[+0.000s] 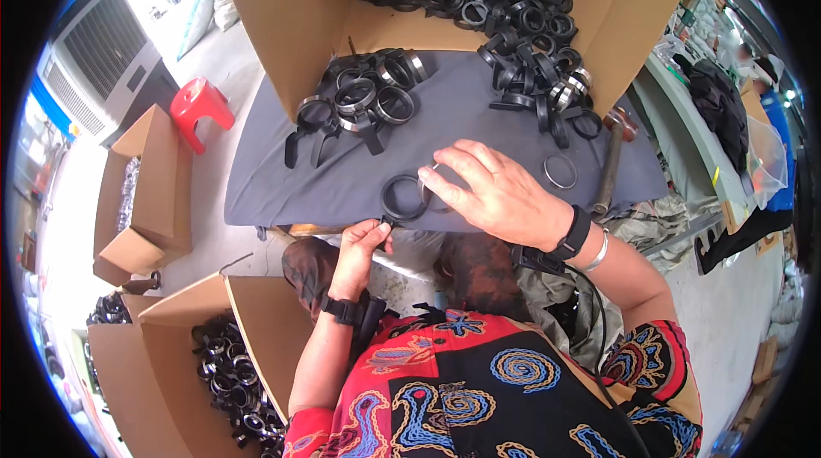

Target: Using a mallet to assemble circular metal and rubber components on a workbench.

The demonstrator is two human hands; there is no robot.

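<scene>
At the near edge of the cloth-covered table, my left hand (366, 240) pinches the tab of a black ring part (404, 197). The ring's round end rests over the cloth. My right hand (492, 189) is closed on a thin metal ring (423, 189), held on edge at the black ring's right side; whether the two touch, I cannot tell. Another thin metal ring (560, 171) lies flat to the right of my right hand. Beyond my hands sits a small group of black rings with silver bands (355, 97), their tabs pointing toward me.
A large open carton (282, 22) stands on its side on the grey cloth (462, 99), with a heap of black rings (513, 5) spilling out. A hammer (611, 159) lies at the right. Low on the left are a red stool (201, 107) and open cartons (171, 338).
</scene>
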